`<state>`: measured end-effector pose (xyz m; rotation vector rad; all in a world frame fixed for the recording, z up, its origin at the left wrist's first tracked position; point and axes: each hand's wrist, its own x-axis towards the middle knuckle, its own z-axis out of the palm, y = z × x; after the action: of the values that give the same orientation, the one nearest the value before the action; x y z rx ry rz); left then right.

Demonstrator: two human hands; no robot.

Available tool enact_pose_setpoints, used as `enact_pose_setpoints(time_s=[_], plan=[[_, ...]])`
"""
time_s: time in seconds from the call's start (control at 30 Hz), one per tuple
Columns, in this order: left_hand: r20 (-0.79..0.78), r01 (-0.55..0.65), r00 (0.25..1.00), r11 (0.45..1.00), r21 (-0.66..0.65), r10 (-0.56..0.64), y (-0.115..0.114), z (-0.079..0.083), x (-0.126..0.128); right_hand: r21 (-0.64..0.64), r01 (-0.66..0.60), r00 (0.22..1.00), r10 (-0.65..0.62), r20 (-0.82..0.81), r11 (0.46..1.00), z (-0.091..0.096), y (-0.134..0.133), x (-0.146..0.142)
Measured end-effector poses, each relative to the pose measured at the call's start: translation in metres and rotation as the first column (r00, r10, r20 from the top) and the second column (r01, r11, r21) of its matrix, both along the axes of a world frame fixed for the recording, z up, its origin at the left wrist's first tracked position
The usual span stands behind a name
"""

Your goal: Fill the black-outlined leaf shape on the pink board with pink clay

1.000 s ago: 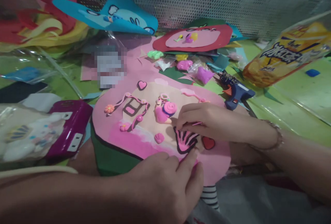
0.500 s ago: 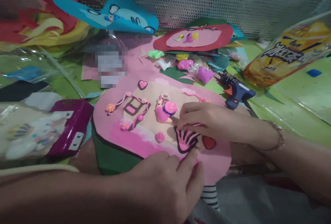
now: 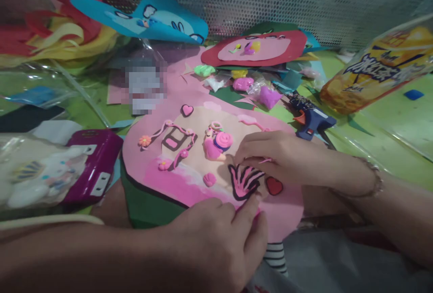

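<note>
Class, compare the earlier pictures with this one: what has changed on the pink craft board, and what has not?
The right hand, pinching a thin pink strip, slid slightly right, uncovering more of the black-edged fan shape. The left hand kept its index finger at the fan's foot, gripping the pink board. The snail and glue gun stayed put.

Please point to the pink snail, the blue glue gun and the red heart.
pink snail (image 3: 223, 140): head view, on its spiral shell.
blue glue gun (image 3: 317, 120): head view, on its blue body.
red heart (image 3: 274, 185): head view, on its middle.
</note>
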<state>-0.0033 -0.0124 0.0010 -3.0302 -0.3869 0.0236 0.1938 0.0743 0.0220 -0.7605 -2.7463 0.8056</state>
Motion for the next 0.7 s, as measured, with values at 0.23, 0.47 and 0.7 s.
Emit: enact_pose_setpoints(time_s=[0.23,0.47,0.7], plan=[[-0.013,0.011,1.0,1.0,-0.002,-0.011,0.0002,-0.0008,-0.0003,0.036,0.009,1.0,-0.01,0.019,0.999,-0.0048,0.0004,-0.0019],[0.02,-0.004,1.0,1.0,-0.007,0.004,-0.0007,-0.0019,-0.0007,0.055,0.012,0.999,-0.015,0.048,0.998,-0.0067,0.0013,-0.002],[-0.007,0.004,1.0,1.0,0.007,-0.004,-0.0005,-0.0004,-0.0001,0.063,0.003,0.998,-0.007,0.064,0.998,-0.0081,0.0009,-0.0027]])
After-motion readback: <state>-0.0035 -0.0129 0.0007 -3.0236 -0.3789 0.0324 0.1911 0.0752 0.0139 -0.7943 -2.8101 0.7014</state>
